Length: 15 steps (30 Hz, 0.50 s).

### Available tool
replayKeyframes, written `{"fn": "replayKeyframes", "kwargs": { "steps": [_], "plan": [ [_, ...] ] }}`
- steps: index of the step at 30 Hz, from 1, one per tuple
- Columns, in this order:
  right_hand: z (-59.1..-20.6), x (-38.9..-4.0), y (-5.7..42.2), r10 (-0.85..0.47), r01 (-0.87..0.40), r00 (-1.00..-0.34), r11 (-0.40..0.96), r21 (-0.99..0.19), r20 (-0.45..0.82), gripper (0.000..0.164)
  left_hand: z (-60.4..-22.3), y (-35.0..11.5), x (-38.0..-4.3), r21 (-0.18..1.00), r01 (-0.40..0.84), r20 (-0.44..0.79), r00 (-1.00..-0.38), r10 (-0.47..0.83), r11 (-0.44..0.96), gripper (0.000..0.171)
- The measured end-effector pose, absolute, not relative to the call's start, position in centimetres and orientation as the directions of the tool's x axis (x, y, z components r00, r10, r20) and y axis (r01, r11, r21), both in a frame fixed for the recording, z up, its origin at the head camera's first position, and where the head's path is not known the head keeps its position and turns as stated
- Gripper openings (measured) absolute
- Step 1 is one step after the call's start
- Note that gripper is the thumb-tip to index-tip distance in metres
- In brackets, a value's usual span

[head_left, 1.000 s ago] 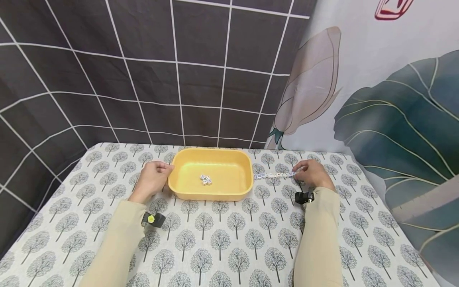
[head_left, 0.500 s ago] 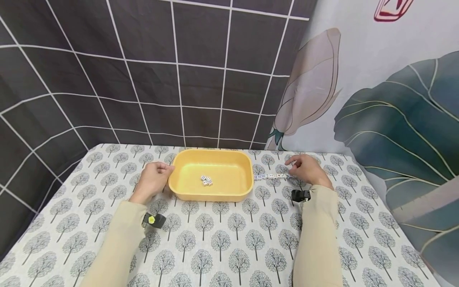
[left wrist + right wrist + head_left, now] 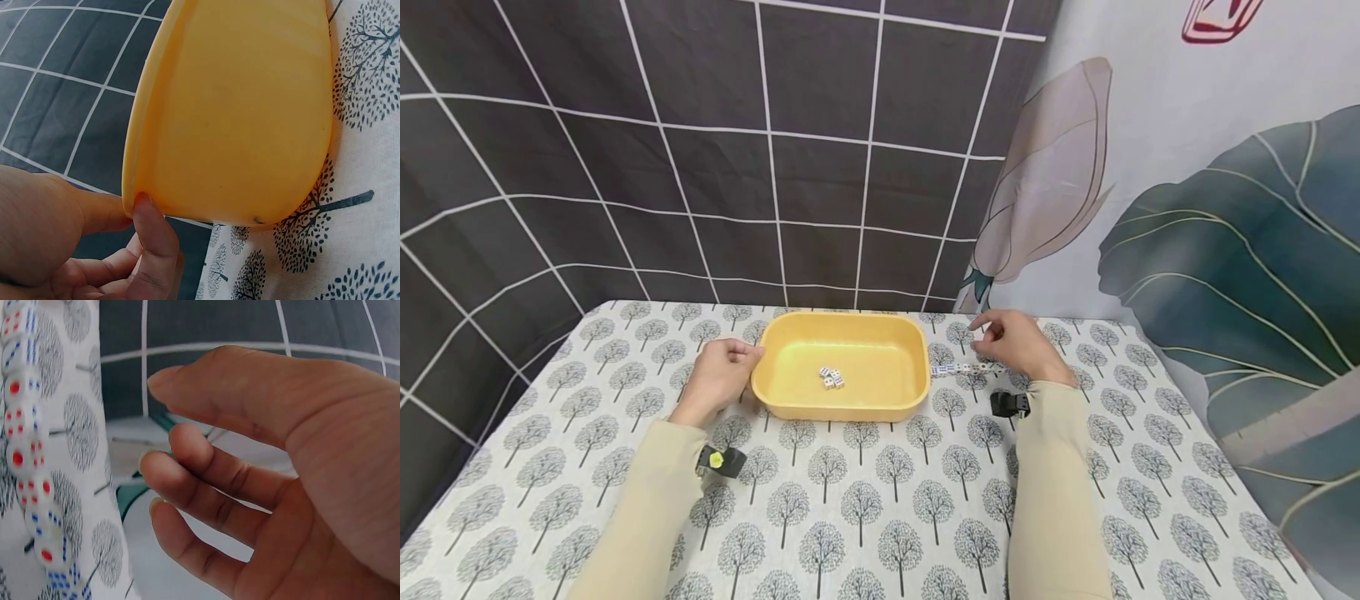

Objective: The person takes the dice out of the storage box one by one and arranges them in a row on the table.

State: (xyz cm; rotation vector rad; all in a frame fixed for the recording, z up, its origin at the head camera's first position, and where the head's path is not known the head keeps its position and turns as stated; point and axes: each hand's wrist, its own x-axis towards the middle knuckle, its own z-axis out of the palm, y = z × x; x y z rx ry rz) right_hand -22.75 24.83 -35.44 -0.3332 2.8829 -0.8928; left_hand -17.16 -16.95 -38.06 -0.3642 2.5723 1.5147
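A yellow plastic basin (image 3: 840, 412) stands toward the back of the table in the head view. My left hand (image 3: 722, 373) pinches its left end; the left wrist view has thumb and finger on the rim of the basin (image 3: 231, 125). Several white dice (image 3: 831, 378) lie in a small cluster inside it. From the basin's right side, a row of dice (image 3: 958, 368) with red and blue pips runs rightward over the cloth. Close behind the row's right end hovers my right hand (image 3: 1018, 343), holding nothing. In the right wrist view, the dice row (image 3: 25, 425) passes left of the loosely bent fingers.
A white cloth (image 3: 857, 508) printed with dark trees covers the table. Behind it hangs a dark curtain (image 3: 820, 175) with white grid lines. A pale curtain (image 3: 1067, 250) with flower and leaf prints hangs along the right side.
My right hand has let go of the right end of the dice row, then lifted and shifted left and back. The left hand and basin stay put.
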Motion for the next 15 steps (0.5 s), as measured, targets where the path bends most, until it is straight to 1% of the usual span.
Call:
{"fn": "replayKeyframes", "kwargs": {
  "steps": [7,10,15],
  "plan": [
    [-35.1,-23.0,22.7,-0.292,-0.239,-0.956,0.776,-0.583,0.004,0.031,-38.3,-17.1,-17.3,0.835,-0.254,-0.212,-0.967,-0.140,0.488,0.034],
    [-35.0,-22.9,21.9,-0.306,-0.255,-0.952,0.769,-0.587,0.013,0.029,-38.2,-17.1,-17.2,0.840,-0.259,-0.220,-0.966,-0.138,0.477,0.034],
    [-34.5,-22.7,20.4,-0.329,-0.290,-0.944,0.775,-0.561,0.033,0.027,-38.2,-17.0,-17.2,0.848,-0.268,-0.231,-0.963,-0.135,0.457,0.034]
  ]
}}
